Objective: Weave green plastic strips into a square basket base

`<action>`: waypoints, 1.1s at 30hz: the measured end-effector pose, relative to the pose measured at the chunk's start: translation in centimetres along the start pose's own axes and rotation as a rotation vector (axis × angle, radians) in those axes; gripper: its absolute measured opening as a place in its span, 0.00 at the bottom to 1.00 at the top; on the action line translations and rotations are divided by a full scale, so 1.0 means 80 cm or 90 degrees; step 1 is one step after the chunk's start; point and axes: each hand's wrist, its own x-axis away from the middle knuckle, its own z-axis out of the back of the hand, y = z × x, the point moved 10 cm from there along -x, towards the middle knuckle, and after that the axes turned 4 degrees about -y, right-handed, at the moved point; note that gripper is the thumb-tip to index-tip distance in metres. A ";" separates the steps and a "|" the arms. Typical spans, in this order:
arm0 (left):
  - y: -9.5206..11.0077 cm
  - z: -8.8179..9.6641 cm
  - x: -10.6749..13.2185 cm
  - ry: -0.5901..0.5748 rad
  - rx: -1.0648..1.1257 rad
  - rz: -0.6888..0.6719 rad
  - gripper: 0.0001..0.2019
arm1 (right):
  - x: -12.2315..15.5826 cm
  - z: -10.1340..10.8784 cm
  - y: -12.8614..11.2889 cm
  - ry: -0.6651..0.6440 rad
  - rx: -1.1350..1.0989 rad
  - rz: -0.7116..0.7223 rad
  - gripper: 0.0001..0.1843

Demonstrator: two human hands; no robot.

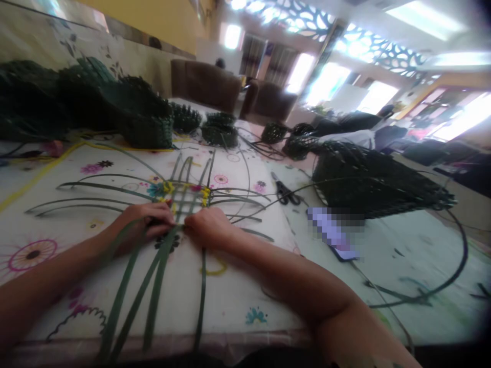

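A loose lattice of dark green weaving strips (187,197) lies on the flowered tablecloth, its long ends spreading to all sides. Yellow ties (206,196) mark its corners. My left hand (153,220) is closed at the lattice's near left corner, fingers pinching a green strip. Close beside it, my right hand (205,227) is closed with its fingertips on the near edge, also gripping a strip. Several strip ends (153,286) run from between the hands toward the table's front edge. The exact pinch points are partly hidden by the fingers.
Scissors (284,190) with black handles lie right of the lattice, near a blurred-out purple phone-like object (332,232). A big dark woven basket (368,179) lies on its side at the right. More woven baskets (141,112) stand along the back left. A long strip (462,255) curves across the right side.
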 end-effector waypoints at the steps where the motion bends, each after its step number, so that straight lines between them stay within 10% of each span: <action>1: 0.000 0.001 0.001 -0.006 -0.012 -0.003 0.20 | 0.001 0.000 0.000 0.000 -0.001 0.003 0.18; 9: 0.002 0.033 0.030 0.095 -0.079 -0.037 0.25 | -0.002 -0.001 0.008 0.017 -0.034 -0.002 0.17; 24: -0.015 0.042 0.032 0.049 -0.067 0.014 0.19 | -0.005 0.006 0.013 0.018 -0.065 -0.011 0.17; 33: -0.057 0.033 0.017 -0.035 0.031 0.181 0.50 | -0.007 0.008 0.016 0.030 -0.085 0.003 0.17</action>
